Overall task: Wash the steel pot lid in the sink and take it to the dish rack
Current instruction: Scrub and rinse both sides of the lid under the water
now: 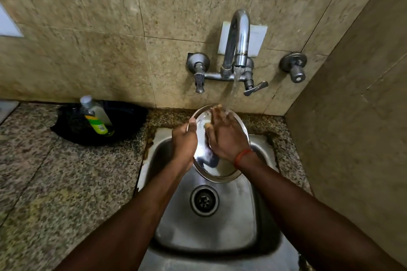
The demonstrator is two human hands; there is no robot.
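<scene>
Steel pot lid (217, 166) at frame centre, held tilted over sink (220, 233), upper rim under water stream (231, 92) from wall tap (239, 37). Left hand (184, 142) grips lid's left rim, thumb on edge. Right hand (226, 136) spread flat, fingers wide, pressed on lid's inner face; orange band (242, 156) on wrist. Soap bottle (97, 116) lying in black tray (127, 121), left centre, on granite counter (66, 182).

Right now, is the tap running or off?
Running. A stream of water falls from the tap spout onto the right hand rubbing the steel lid, which the left hand grips.
</scene>
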